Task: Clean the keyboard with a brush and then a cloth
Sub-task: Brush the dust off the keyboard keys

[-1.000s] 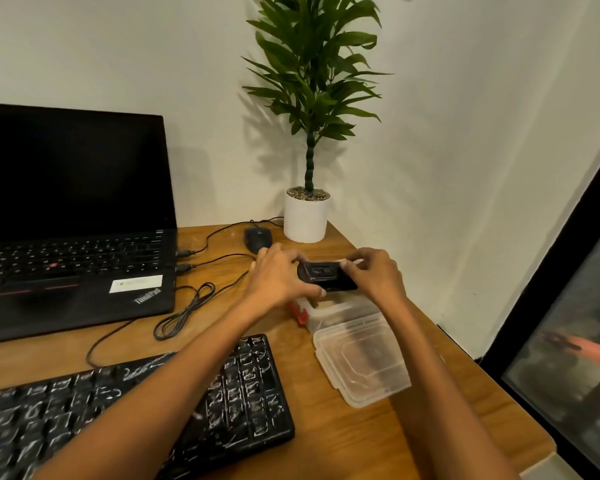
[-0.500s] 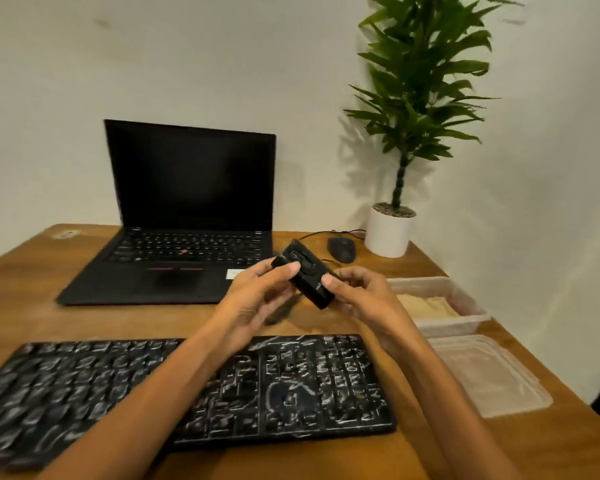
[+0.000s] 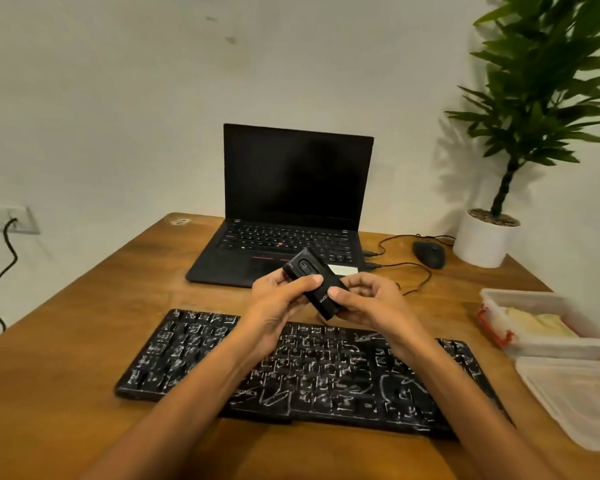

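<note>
Keyboard (image 3: 326, 375): black, its keys streaked with white marks, lying flat on the wooden bench (image 3: 66, 341) at the near middle, right under both forearms. Above its far edge the left hand (image 3: 278, 299) and right hand (image 3: 371, 303) share a small black tool (image 3: 312, 282), a boxy casing with an oval slider on top, probably the brush in closed form. Each grip is narrow and closed on the casing: left thumb across the upper face, right thumb on the nearer end. No bristles show.

The step in hand looks like readying the brush. It would go best with the left grip steadying the body while the right works the end or slider, holding the tool over the keyboard so it cannot fall far.

Beyond the hands sits an open laptop (image 3: 291, 244) with a dark screen, then a mouse (image 3: 428, 253) whose cable (image 3: 413, 271) trails toward the laptop, and a potted plant (image 3: 482, 242) at the far right. Near the keyboard's right end stands a clear plastic container (image 3: 520, 294) holding pale yellow material (image 3: 541, 322), likely the cloth, with its lid (image 3: 575, 400) beside it. Wide strokes to the right could knock either.
</note>
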### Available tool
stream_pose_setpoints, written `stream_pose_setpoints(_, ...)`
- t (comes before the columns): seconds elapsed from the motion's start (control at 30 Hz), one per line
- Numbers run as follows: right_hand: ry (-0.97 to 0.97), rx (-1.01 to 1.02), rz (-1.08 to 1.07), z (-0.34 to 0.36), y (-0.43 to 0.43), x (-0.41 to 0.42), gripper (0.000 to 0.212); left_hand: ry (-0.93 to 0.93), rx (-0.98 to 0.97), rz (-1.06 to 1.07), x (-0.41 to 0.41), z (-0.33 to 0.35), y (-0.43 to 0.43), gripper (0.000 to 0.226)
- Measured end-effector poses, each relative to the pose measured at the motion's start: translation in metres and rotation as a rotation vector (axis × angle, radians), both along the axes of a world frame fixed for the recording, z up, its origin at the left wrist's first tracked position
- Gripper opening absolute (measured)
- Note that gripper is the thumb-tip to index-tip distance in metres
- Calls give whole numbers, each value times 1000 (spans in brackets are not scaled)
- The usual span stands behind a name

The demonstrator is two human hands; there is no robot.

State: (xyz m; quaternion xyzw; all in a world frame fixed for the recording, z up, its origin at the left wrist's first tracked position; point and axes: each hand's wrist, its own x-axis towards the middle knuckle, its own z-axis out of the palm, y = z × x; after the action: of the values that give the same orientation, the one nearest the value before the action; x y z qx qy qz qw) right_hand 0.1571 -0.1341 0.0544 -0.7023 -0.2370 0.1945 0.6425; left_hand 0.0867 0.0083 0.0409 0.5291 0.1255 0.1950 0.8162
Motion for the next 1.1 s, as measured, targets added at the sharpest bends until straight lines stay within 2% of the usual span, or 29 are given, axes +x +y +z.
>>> stream_pose_setpoints(0.23, 15, -13, 51, 3, 13, -14, 27, 21, 18, 77, -10, -4, 10, 15)
stream_pose_setpoints(0.47, -13, -7, 49, 3, 19, -21, 25, -27, 38, 158, -17, 0, 8, 16)
stream_pose_setpoints(0.7, -4, 31, 35, 1, 19, -24, 25, -48, -25, 91, -25, 5, 8, 20)
stream_pose_setpoints(0.87, 153, 60, 128, 2, 24, -29, 22, -50, -49, 39, -33, 8, 14, 20)
stream_pose_setpoints(1.0, 381, 196, 165, 7, 34, -36, 31, -35, -13, 9, -42, 8, 22, 22)
stream_pose_setpoints(1.1, 507, 304, 132, 10, 42, -40, 27, -4, 51, 0, -53, 6, 34, 25)
